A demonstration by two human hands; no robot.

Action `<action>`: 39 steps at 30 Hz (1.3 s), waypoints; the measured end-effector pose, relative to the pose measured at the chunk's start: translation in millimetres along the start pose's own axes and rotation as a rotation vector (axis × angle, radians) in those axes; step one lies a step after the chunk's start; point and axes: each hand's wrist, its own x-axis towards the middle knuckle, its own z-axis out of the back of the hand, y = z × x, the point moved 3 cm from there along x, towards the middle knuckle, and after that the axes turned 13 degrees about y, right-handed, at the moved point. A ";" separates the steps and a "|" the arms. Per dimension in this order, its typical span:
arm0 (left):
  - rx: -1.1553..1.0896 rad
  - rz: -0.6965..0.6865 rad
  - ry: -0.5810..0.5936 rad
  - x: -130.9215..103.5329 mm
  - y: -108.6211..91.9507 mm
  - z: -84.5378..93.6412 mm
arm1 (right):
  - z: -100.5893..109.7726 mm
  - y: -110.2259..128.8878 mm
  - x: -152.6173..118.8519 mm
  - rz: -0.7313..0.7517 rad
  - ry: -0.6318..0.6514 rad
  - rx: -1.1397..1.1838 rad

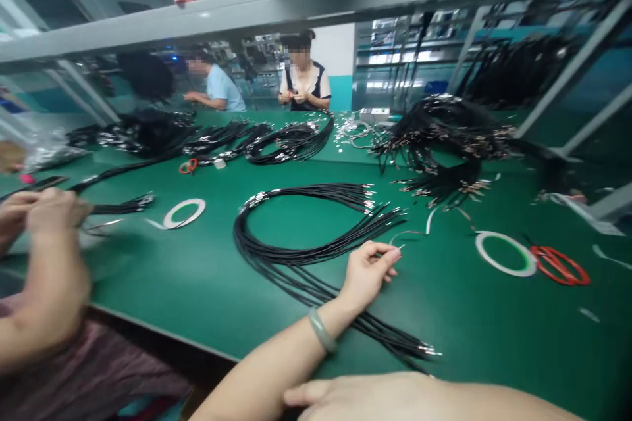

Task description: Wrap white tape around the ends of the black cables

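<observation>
My left hand (370,271), with a pale green bangle on its wrist, is closed in a pinch over the table. A thin wire (402,247) pokes out past its fingertips with a small pale tip. Under and beside that wrist lies a looped bundle of black cables (276,251) with silvery ends, several of them fanned toward the lower right. At the bottom edge my right hand (336,400) crosses over the left forearm; one digit shows stretched out and the other fingers are hidden. A thin curled strip (430,218) lies just beyond the left hand.
A white tape roll (504,254) and red-handled scissors (563,266) lie at right. Another tape roll (184,214) is at left, near a co-worker's hands (52,207). Piled black cables (439,131) line the back under a grey shelf beam (247,10). Two people sit beyond.
</observation>
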 end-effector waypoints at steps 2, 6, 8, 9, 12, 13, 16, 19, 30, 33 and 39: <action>-0.016 -0.016 0.016 2.5 -1.0 3.0 | 13.1 -11.6 -15.1 -0.045 -0.084 -0.045; -0.047 -0.035 0.061 4.0 -5.9 5.4 | 63.3 -51.7 -67.1 -0.207 -0.682 -0.106; -0.052 -0.023 0.084 2.6 -8.2 4.0 | 79.7 -76.6 -91.3 -0.279 -0.959 -0.053; -0.053 -0.012 0.097 1.7 -8.9 2.9 | 82.6 -87.8 -96.2 -0.265 -0.930 0.022; -0.058 0.023 0.128 -0.3 -9.7 -0.4 | 80.1 -108.2 -98.7 -0.212 -0.753 0.271; -0.060 0.034 0.134 -0.6 -9.9 -1.1 | 77.9 -110.3 -98.1 -0.213 -0.714 0.315; -0.058 0.052 0.131 -1.1 -11.4 -1.3 | 73.6 -111.7 -97.6 -0.258 -0.694 0.337; -0.067 0.034 0.092 -1.2 -14.0 1.4 | 73.2 -115.7 -99.9 -0.297 -0.704 0.305; 0.033 0.089 0.027 -0.3 -11.4 7.4 | 70.8 -114.6 -98.3 -0.370 -0.828 0.176; 0.015 0.125 0.010 0.3 -9.3 7.3 | 69.3 -114.2 -96.9 -0.396 -0.870 0.112; -0.051 0.182 0.042 0.4 -7.8 5.9 | 63.6 -120.4 -97.7 -0.416 -0.916 0.111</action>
